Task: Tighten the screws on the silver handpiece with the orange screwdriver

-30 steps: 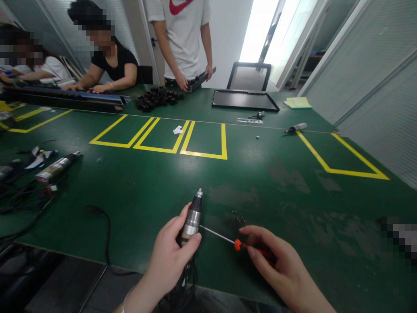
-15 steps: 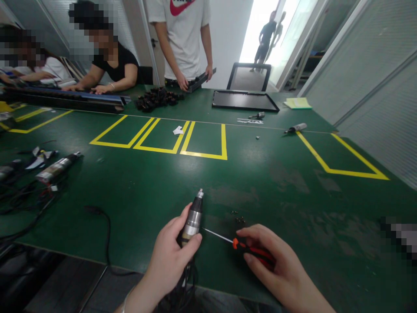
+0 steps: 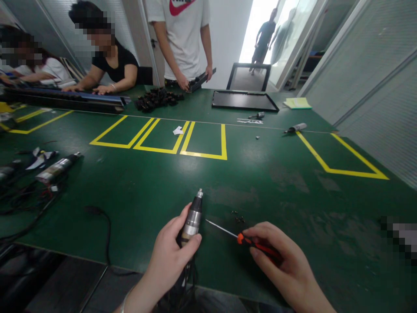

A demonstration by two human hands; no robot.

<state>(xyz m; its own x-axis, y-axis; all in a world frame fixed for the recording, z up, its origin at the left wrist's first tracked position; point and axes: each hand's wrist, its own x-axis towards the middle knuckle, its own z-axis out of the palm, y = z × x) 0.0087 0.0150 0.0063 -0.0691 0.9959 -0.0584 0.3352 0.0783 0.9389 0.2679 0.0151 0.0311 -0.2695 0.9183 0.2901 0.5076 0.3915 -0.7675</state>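
Note:
My left hand point(image 3: 174, 254) is wrapped round an electric screwdriver point(image 3: 193, 221), its metal chuck pointing up and away from me. No bit shows in the chuck. In my right hand point(image 3: 278, 261) is a hand screwdriver point(image 3: 244, 240) with a red and black handle. Its thin shaft points left, and the tip is a short way right of the electric screwdriver, apart from it. Several small screws point(image 3: 240, 219) lie on the green table point(image 3: 247, 174) just beyond my right hand. Dark cables hang beneath my left hand.
More electric screwdrivers point(image 3: 58, 168) and tangled cables lie at the left. A black cable point(image 3: 108, 234) runs over the front edge. Yellow tape point(image 3: 203, 155) marks the table. Across it, a person point(image 3: 185, 48) holds a black bar near a heap of black parts point(image 3: 158, 99) and a black frame point(image 3: 244, 101).
My right hand has shifted slightly right with the hand screwdriver, drawing its tip away from the electric screwdriver. My left hand has barely moved.

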